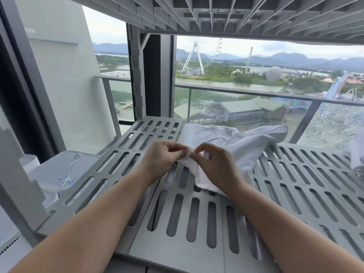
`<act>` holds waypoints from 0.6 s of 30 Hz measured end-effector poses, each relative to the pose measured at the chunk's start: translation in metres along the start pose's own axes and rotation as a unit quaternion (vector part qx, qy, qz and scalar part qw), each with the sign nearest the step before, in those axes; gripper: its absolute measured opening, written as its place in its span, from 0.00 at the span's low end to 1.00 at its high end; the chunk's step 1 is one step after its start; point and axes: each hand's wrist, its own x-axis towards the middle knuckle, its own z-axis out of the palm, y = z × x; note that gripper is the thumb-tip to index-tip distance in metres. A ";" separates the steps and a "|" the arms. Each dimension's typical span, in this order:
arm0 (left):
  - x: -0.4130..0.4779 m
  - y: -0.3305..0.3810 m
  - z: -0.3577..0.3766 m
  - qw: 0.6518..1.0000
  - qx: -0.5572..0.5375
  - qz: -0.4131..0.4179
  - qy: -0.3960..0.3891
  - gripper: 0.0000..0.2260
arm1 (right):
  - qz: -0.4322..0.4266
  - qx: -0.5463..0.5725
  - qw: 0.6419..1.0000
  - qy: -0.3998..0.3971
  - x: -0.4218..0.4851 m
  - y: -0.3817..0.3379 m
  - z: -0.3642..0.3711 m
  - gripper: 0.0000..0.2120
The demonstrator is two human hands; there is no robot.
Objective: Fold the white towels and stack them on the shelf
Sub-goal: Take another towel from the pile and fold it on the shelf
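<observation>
Sitting far left of the fingers, white box (pixel 49 170) with cable, partly hidden by grey slotted shelf (pixel 183 253). Left hand (pixel 163 154) and right hand (pixel 214 166) both pinch one corner of white towel (pixel 242 146), fingertips nearly touching. Towel's near edge is hidden under right wrist, rest crumpled on shelf beyond the fingers. Far right, second towel (pixel 357 154) cut off by frame.

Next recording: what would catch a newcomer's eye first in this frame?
At centre, the left hand and the right hand both pinch one corner of a crumpled white towel, which lies unfolded on the grey slatted shelf. Behind them, through the window, a Ferris wheel stands beyond the water, under distant hills.
</observation>
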 end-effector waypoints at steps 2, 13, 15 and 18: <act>-0.001 0.000 -0.001 1.000 0.024 0.003 -0.010 0.05 | -0.001 0.002 1.000 0.005 0.001 0.001 0.000 0.10; -0.003 0.006 -0.001 0.968 0.233 0.097 -0.002 0.05 | 0.052 0.064 0.993 -0.084 0.001 0.002 -0.016 0.04; -0.004 0.010 0.005 0.912 0.377 0.156 0.036 0.05 | 0.099 0.172 0.977 -0.078 0.003 0.002 -0.027 0.16; -0.008 0.014 0.017 0.856 0.484 0.171 0.057 0.08 | 0.153 0.246 0.956 -0.049 0.000 0.005 -0.045 0.22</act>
